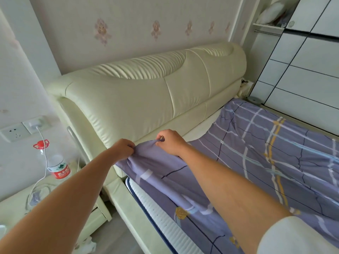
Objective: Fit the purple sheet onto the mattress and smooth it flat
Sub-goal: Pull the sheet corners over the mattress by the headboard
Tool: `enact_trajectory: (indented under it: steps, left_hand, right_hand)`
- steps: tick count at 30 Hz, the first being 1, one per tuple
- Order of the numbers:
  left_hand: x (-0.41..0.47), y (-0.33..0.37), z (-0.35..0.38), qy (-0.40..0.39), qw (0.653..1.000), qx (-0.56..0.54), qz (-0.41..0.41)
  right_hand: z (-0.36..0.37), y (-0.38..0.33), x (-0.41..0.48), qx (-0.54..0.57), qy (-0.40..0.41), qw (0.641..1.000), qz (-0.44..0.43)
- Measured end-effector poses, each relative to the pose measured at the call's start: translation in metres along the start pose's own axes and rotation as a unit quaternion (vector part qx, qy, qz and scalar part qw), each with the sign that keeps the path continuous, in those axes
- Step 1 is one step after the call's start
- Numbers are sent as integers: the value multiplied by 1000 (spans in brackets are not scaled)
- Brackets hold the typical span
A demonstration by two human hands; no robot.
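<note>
Both hands [123, 149] [170, 143] pinch the purple sheet [256, 143] corner

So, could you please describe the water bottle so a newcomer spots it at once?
Left of the cream leather headboard stands a pale bedside cabinet. On it is the clear plastic bottle, the only thing there with a red label.

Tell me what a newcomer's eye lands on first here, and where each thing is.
First come the hands at centre: the left hand and right hand pinch a bunched corner of the purple sheet close to the cream headboard. The sheet lies rumpled across the bed to the right, leaving the white mattress edge bare along the near side. A red-labelled water bottle stands at lower left.
</note>
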State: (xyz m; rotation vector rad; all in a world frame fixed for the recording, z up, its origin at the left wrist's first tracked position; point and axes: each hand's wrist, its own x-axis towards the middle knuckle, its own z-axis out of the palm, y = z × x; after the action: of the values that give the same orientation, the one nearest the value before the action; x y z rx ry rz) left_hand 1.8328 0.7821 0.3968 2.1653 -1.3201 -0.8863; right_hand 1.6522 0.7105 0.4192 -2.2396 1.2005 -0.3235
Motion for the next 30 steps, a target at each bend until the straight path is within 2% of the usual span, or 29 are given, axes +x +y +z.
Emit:
enact_trajectory:
  steps: [3, 5, 8, 9, 11, 14, 16, 18, 21, 26, 30]
  left_hand:
    - [13, -5, -22, -32, 999, 24, 12]
    - [22, -5, -30, -81, 996, 12, 25]
    - [29, -1, -34, -236, 963, -125, 27]
    - [33, 1, -34, -261, 952, -156, 20]
    - [45, -2, -30, -246, 954, -169, 4]
    - [65, -9, -29, -139, 980, -145, 1]
    - [75, -10, -34, -112, 985, -128, 9]
    - [79, -9, -42, -113, 986, -126, 12]
    - [91, -15, -58, -92, 988, -128, 2]
    - [108, -38, -75, -80, 994, -78, -4]
    - [128, -51, -81, -162, 986, 39, -26]
  right_hand:
    - [15, -26, 28, -14, -14, 1000, -5]
    - [23, -39, 43, -23, -29, 999, -9]
    - [34, -53, 63, -25, -49, 998, -9]
    - [36, -55, 70, -30, -53, 998, -11]
    - [36, -55, 80, -33, -61, 998, -8]
    - [31, -46, 92, -18, -78, 997, 12]
    - [27, -38, 101, -7, -118, 992, 48]
    - [27, -29, 109, -16, -161, 984, 77]
    - [36, -6, 128, -90, -199, 971, 97]
    - [42, 25, 142, -156, -167, 967, 117]
    - [45, 22, 165, -156, -113, 976, 105]
